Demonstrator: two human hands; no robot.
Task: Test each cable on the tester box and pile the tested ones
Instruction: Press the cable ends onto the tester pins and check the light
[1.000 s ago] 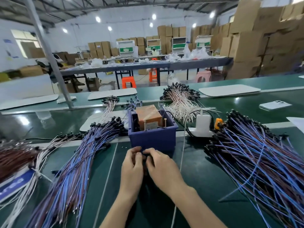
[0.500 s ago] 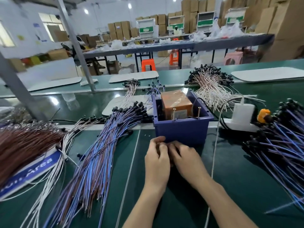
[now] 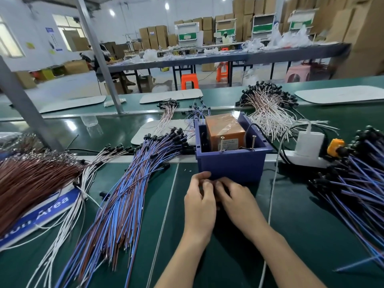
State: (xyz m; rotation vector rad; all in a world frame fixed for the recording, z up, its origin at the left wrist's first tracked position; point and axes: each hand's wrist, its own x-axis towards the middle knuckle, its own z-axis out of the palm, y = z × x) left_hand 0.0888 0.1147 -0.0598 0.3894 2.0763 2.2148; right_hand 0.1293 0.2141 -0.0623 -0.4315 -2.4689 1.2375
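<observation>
Two hands (image 3: 200,202) (image 3: 239,201) curled together, at tester box (image 3: 230,166)

Lit brightly by ceiling lamps (image 3: 112,12) far behind the blue box (image 3: 230,165). Glaring off glossy tabletop (image 3: 68,125) left of it. Shadowed softly just before it. Bowed and smeared toward frame edges.

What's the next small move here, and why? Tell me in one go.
Probably raise both hands to the upright screws on the near rim of the blue box and touch the cable's ends to them. The left hand and right hand meet just in front of the box, fingers curled over something small that I cannot make out. Nothing touches the screws yet.
</observation>
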